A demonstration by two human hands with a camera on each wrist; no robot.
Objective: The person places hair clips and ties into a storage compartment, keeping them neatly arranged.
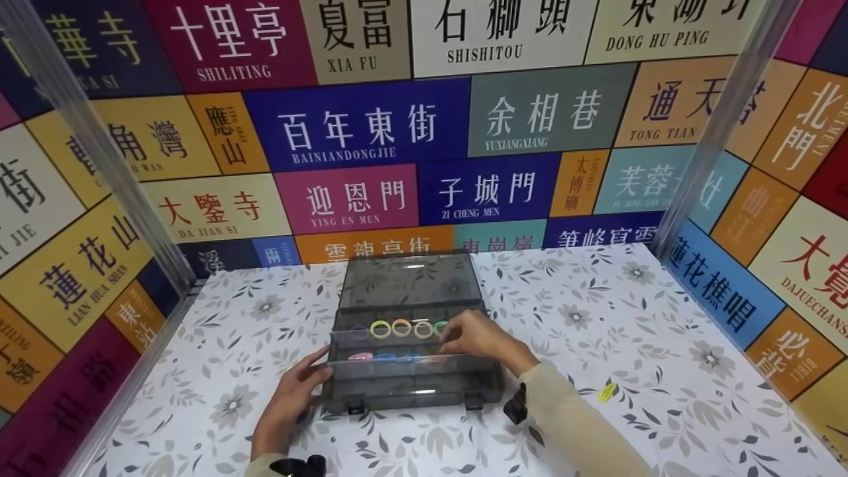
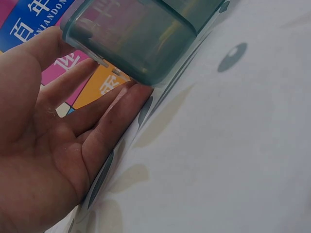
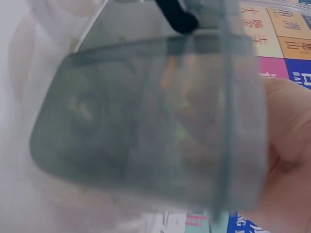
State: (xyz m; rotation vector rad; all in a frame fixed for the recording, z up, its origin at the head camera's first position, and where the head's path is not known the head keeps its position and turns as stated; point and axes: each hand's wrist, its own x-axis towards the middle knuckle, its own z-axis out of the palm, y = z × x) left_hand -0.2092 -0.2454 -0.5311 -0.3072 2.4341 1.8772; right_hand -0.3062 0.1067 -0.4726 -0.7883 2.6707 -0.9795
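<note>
A dark translucent plastic box [image 1: 414, 397] stands on the table with its back lid [image 1: 411, 281] raised. Inside, a row of coloured rings [image 1: 401, 328] runs across, with several pink, blue and reddish small pieces [image 1: 387, 358] lower down. My left hand [image 1: 291, 397] rests against the box's left end, fingers mostly straight; the left wrist view shows fingertips at the box's corner [image 2: 146, 73]. Reaching over the right side, my right hand [image 1: 480, 336] has bent fingers down by the green ring [image 1: 440, 327]. I cannot tell whether they pinch anything. Box plastic covers them in the right wrist view.
A small yellow clip [image 1: 607, 392] lies on the table right of the box, beyond the right forearm. Flower-patterned white covering [image 1: 238, 404] spreads over the table. Walls with coloured name signs [image 1: 358, 126] rise behind and at both sides. Two black latches [image 1: 356, 406] sit on the box front.
</note>
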